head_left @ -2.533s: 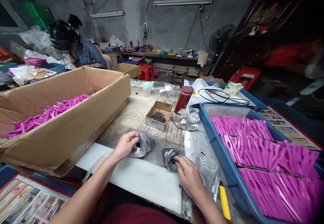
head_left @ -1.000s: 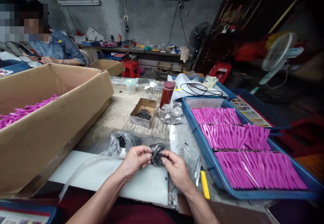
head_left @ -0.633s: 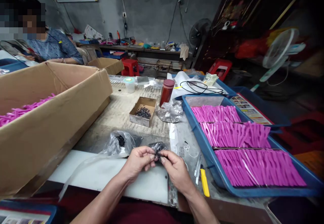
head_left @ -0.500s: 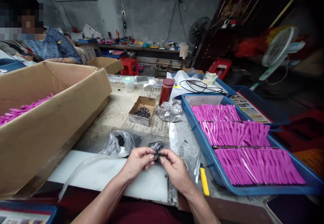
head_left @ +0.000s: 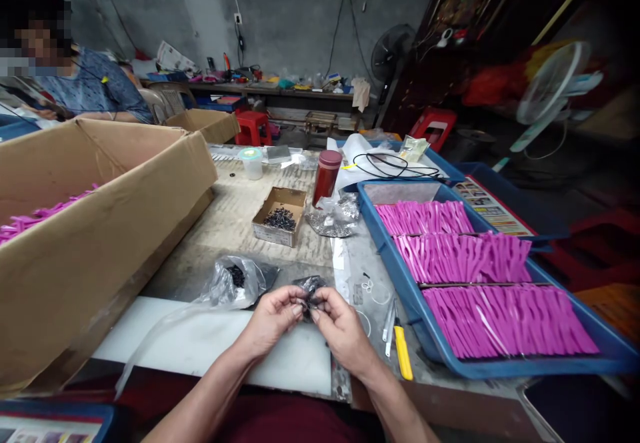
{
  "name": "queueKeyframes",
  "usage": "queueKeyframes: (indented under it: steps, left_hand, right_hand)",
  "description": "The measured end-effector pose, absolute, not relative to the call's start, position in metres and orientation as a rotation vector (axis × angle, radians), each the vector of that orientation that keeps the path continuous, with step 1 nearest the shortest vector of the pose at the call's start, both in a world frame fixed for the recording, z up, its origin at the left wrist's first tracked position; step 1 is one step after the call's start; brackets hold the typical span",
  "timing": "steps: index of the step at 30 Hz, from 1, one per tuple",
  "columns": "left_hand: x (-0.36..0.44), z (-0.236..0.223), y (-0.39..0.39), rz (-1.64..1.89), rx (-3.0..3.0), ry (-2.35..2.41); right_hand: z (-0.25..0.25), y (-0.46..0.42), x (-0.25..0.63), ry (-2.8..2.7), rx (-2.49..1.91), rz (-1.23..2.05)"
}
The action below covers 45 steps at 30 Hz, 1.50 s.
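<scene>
Both hands meet above the front part of the table. My left hand [head_left: 274,315] and my right hand [head_left: 340,323] pinch a small dark plastic bag [head_left: 310,285] between thumbs and fingers, close to its near edge. What lies in the bag is hard to make out. Left of them, an open clear plastic bag [head_left: 220,283] with small black pieces rests partly on a white board [head_left: 200,339]. Beyond stands a small cardboard box [head_left: 274,235] holding many small black parts.
A large cardboard carton [head_left: 115,243] with pink strips is at the left. On the right, a blue tray [head_left: 480,367] holds rows of pink strips [head_left: 505,319], beside a yellow-handled tool [head_left: 402,353]. A dark red jar [head_left: 327,179] stands behind a clear bag [head_left: 333,219]. A co-worker [head_left: 95,86] sits far left.
My fingers have shifted slightly on the dark bag, with the hands still together in the same place. The camera view has moved a little.
</scene>
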<state>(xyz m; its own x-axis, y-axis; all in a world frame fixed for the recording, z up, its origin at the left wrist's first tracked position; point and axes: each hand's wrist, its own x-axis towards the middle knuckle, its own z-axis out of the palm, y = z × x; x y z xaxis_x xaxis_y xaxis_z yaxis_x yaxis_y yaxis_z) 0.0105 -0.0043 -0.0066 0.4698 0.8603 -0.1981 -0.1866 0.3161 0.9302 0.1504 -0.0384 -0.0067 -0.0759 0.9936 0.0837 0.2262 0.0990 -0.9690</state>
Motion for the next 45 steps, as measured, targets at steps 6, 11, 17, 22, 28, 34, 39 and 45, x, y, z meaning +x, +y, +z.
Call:
queueKeyframes:
  steps: [6,11,17,22,28,34,39,45]
  left_hand:
    - [0.010,-0.008,-0.004,0.769,1.091,0.802]
    - [0.008,-0.006,-0.003,0.771,1.128,0.792]
    - [0.008,-0.007,-0.003,0.755,1.122,0.800]
    - [0.008,-0.008,-0.004,0.754,1.110,0.785]
    - [0.008,-0.005,-0.004,0.754,1.133,0.792]
    - [0.008,-0.001,-0.005,0.740,1.203,0.821]
    - [0.008,0.002,-0.007,0.758,1.404,0.908]
    - [0.009,0.002,-0.008,0.791,1.528,0.934]
  right_hand:
    - [-0.008,-0.039,0.150,-1.457,-1.267,1.077]
    - [-0.009,-0.039,0.149,-1.452,-1.259,1.091]
    - [-0.008,-0.039,0.149,-1.466,-1.261,1.123]
    - [-0.009,-0.039,0.150,-1.470,-1.274,1.132]
    - [-0.008,-0.038,0.151,-1.499,-1.273,1.158]
    - [-0.007,-0.037,0.154,-1.508,-1.291,1.194]
    - [-0.007,-0.037,0.154,-1.464,-1.283,1.234]
    - [-0.005,-0.037,0.153,-1.482,-1.318,1.199]
